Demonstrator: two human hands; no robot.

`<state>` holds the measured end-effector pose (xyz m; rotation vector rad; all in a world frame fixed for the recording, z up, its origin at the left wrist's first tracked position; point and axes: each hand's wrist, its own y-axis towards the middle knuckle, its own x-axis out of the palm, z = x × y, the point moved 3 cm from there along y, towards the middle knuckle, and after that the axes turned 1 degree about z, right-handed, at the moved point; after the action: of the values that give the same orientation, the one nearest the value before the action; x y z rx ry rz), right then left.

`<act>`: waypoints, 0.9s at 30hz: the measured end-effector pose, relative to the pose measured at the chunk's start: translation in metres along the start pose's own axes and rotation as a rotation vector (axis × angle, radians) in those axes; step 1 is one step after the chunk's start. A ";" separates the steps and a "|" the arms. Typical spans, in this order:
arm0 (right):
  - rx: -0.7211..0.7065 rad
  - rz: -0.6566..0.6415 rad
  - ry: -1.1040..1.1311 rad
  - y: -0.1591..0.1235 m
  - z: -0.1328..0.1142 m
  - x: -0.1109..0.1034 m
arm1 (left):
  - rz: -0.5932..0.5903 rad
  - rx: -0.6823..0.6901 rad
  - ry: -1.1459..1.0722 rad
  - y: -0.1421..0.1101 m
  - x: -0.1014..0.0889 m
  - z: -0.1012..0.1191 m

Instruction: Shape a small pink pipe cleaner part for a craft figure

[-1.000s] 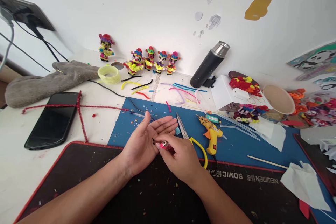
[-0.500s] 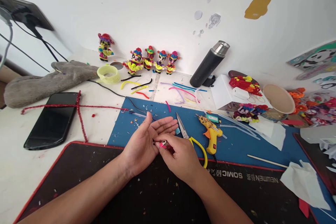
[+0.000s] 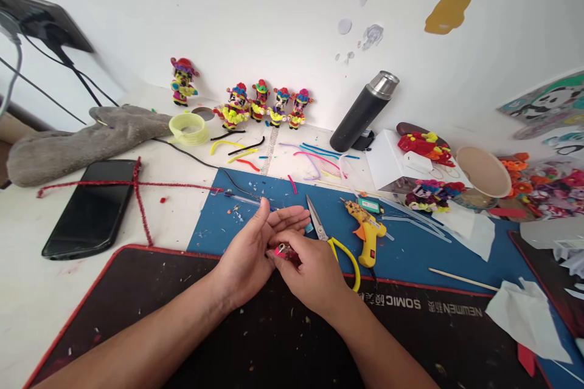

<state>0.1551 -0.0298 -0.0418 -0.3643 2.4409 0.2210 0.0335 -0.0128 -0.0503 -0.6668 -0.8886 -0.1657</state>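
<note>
My right hand (image 3: 312, 267) is closed round a small red lighter (image 3: 281, 250), its metal end showing past the thumb and forefinger. Most of the lighter's body is hidden in the fingers. My left hand (image 3: 249, 249) is held open with the palm turned up, thumb raised and fingers stretched behind my right hand. The lighter's end is close to the left palm; whether something tiny lies between them I cannot tell. Just right of the hands lie scissors (image 3: 340, 252) with yellow handles, and beyond them a yellow hot glue gun (image 3: 366, 234).
A black mouse mat (image 3: 191, 316) and a blue mat (image 3: 205, 219) cover the desk. A phone (image 3: 91, 213) lies at left under red pipe cleaners (image 3: 177, 185). Several pipe-cleaner figures (image 3: 237, 106) stand by the wall, left of a black thermos (image 3: 362, 112). Crumpled tissue (image 3: 529, 319) lies at right.
Both hands stay nearly in place. The lighter's end has tilted and shifted slightly left in my right hand, and my left hand has moved a little to the right.
</note>
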 end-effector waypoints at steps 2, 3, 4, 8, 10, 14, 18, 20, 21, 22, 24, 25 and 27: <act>0.003 0.003 -0.012 0.000 0.000 0.000 | 0.006 0.006 0.009 0.000 0.000 0.000; 0.006 0.009 -0.020 0.000 0.000 0.000 | 0.008 0.007 0.013 -0.001 0.000 0.000; 0.009 0.017 -0.027 0.000 0.000 0.000 | 0.010 0.008 0.017 -0.001 0.001 0.000; 0.020 0.046 -0.024 -0.001 0.001 0.001 | 0.016 0.005 0.019 -0.001 0.001 0.000; 0.030 0.051 -0.015 -0.001 0.001 0.001 | 0.017 -0.006 0.005 -0.001 0.001 0.001; 0.059 0.045 0.012 0.000 0.000 0.000 | 0.019 -0.030 -0.024 -0.001 0.002 0.004; 0.081 0.043 0.036 0.000 0.000 -0.001 | 0.020 -0.039 -0.030 -0.002 0.002 0.005; 0.082 0.039 0.041 0.000 0.000 -0.001 | 0.019 -0.034 -0.025 -0.002 0.003 0.004; 0.083 0.037 0.042 0.000 0.000 -0.001 | 0.021 -0.029 -0.020 -0.002 0.003 0.004; 0.085 0.035 0.041 0.000 0.000 0.000 | 0.023 -0.026 -0.014 -0.002 0.003 0.004; 0.094 0.035 0.032 0.001 0.001 0.000 | 0.031 -0.024 0.001 -0.002 0.003 0.003; 0.098 0.035 0.026 0.001 0.002 0.000 | 0.033 -0.024 0.009 -0.002 0.003 0.003; 0.100 0.039 0.011 0.001 0.003 0.001 | 0.034 -0.022 0.025 -0.003 0.004 0.003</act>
<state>0.1563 -0.0285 -0.0445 -0.2745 2.4608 0.1138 0.0326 -0.0130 -0.0446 -0.6987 -0.8517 -0.1530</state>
